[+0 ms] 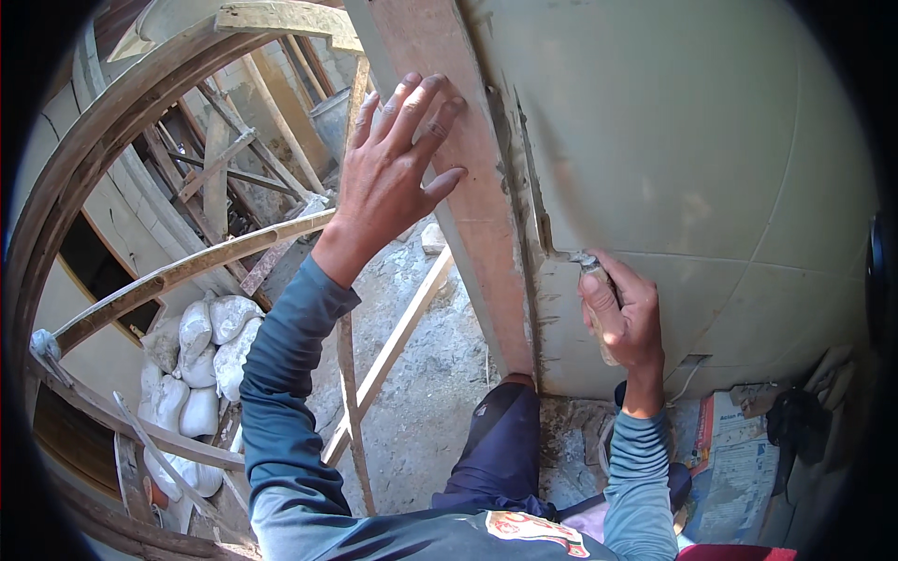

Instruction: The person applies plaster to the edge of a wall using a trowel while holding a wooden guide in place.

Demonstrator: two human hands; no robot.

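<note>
My left hand [400,159] is spread out, with fingertips and thumb against a long pinkish board [482,215] that stands along the wall's edge. My right hand [625,304] is wrapped around the worn handle of a trowel [591,265]. Its thin blade appears nearly edge-on, pointing up along the strip between the board and the pale tiled wall [673,131]. Grey mortar [514,159] lines that strip, with smears on the neighbouring tiles. The board's lower end is close to my knee [510,402].
At left stands a curved wooden frame [192,251] with crossing poles. White filled sacks [201,346] are piled behind it. A slanted wooden strut [393,351] crosses the rough, dusty floor. Printed sheets [739,467] and a dark cloth [798,425] lie at lower right.
</note>
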